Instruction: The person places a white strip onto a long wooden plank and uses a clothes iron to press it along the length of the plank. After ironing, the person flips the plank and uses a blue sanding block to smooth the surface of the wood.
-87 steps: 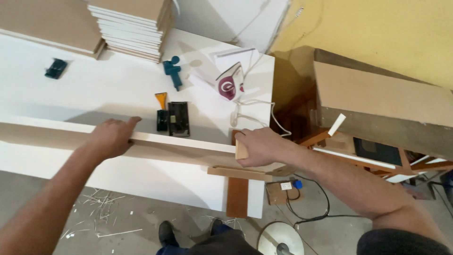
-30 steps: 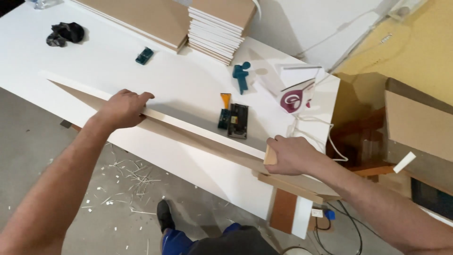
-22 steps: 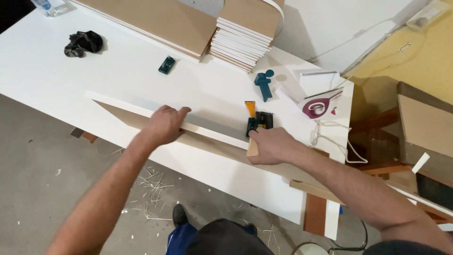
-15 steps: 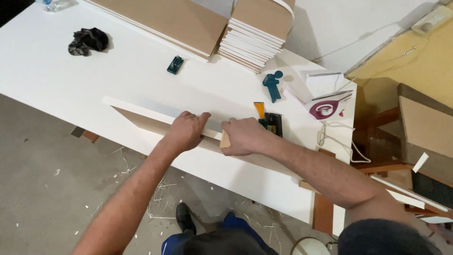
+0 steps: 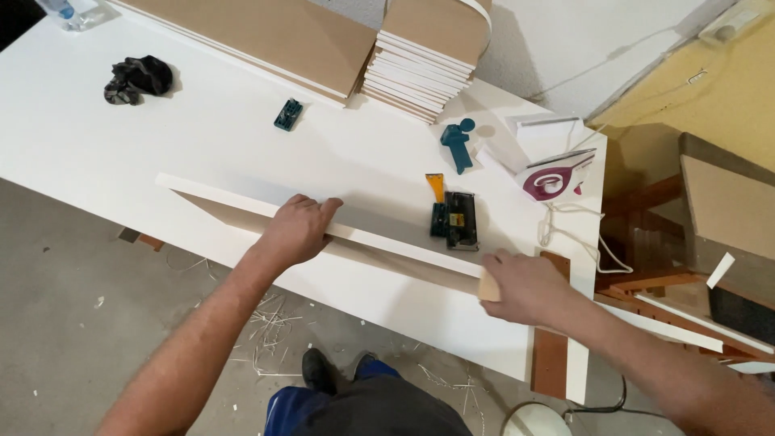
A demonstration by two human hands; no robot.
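A long narrow white board [image 5: 379, 236] stands on its edge on the white table [image 5: 202, 137], running from left to right. My left hand [image 5: 297, 228] grips its top edge near the middle. My right hand [image 5: 521, 284] is at the board's right end, closed on a small tan block [image 5: 488, 287] that presses against the board's edge.
Behind the board lie a black tool with an orange scraper [image 5: 452, 216], a teal tool [image 5: 458, 144], a small teal block [image 5: 288, 114], a black rag [image 5: 136, 77], a white and magenta clothes iron [image 5: 555, 176] and a stack of white-edged boards [image 5: 424, 56]. Wood shavings litter the floor.
My right hand has slid with the block along the board's edge, from beside my left hand to the board's right end. My left hand stays on the board.
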